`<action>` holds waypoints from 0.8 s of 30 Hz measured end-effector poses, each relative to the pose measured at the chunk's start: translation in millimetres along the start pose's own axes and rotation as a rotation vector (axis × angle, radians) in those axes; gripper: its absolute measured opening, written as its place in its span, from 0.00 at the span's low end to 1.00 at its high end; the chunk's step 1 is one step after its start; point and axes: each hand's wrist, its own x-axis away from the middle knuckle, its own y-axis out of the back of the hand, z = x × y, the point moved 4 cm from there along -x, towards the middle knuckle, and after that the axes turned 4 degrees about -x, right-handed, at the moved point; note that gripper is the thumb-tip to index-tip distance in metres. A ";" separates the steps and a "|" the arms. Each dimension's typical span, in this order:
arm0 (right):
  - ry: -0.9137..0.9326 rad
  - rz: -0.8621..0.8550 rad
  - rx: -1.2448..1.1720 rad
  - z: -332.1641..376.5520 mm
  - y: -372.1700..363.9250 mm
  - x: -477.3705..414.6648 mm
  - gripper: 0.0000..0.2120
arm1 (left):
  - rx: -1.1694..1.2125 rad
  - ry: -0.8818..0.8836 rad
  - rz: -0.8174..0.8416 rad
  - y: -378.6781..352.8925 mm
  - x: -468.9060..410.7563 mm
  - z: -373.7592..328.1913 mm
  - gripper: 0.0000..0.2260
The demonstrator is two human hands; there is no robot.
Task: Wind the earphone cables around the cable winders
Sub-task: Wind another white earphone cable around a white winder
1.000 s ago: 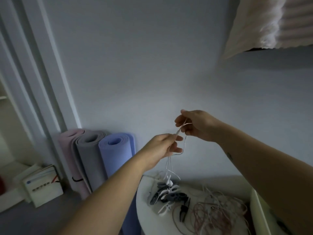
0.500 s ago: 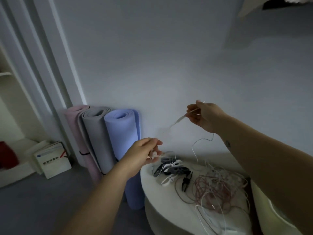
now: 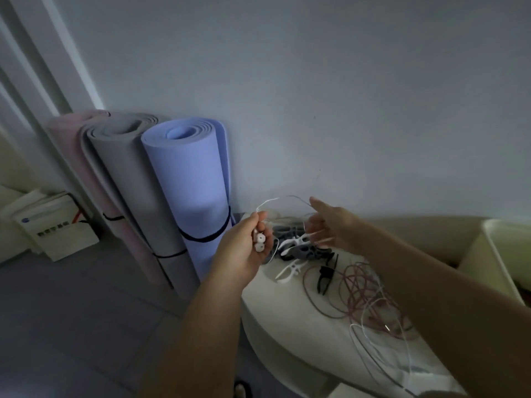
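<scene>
- The left hand [image 3: 247,249] grips the two white earbuds [image 3: 260,242] in curled fingers, held just above the far left edge of the round white worktop [image 3: 275,311].
- From the earbuds the thin white earphone cable [image 3: 268,201] rises in a slack arch and runs over to the right hand [image 3: 334,228].
- The right hand is stretched out, with its fingers pointing left above the winders. It is blurred, so I cannot tell whether it pinches the cable or the cable only lies across the index finger.
- Half a second ago the hands were well apart, the right one raised and pulling the cable taut. Now both are lower and near each other, and the cable has gone slack.
- This suggests the cable has been drawn straight and freed from the tangle. The next step is probably to pick up a winder, since no winding has begun.
- The cable winders lie in a heap near the far edge of the worktop, just under the hands. A white winder [image 3: 290,271] and a black winder [image 3: 326,275] lie nearest, with grey winders [image 3: 304,249] behind.
- A pinkish-red cable [image 3: 353,288] and a loose white cable [image 3: 373,340] sprawl unwound toward the right edge.
- Rolled mats stand against the wall to the left, the blue mat [image 3: 195,182] nearest the worktop.
</scene>
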 end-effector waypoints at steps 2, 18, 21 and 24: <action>-0.005 -0.007 0.139 -12.9 -3.0 -4.8 0.23 | 0.028 0.013 -0.026 2.5 -8.1 6.0 0.10; 0.596 0.178 1.197 -45.0 -63.1 -11.3 0.08 | -0.165 -0.055 0.024 8.7 -10.9 4.0 0.06; 0.647 0.075 0.853 -15.3 -40.8 11.3 0.05 | -0.280 -0.098 0.013 12.3 -8.4 1.8 0.05; 0.574 0.046 0.358 9.2 -18.1 34.9 0.01 | -0.340 -0.143 -0.033 13.2 -3.2 0.3 0.07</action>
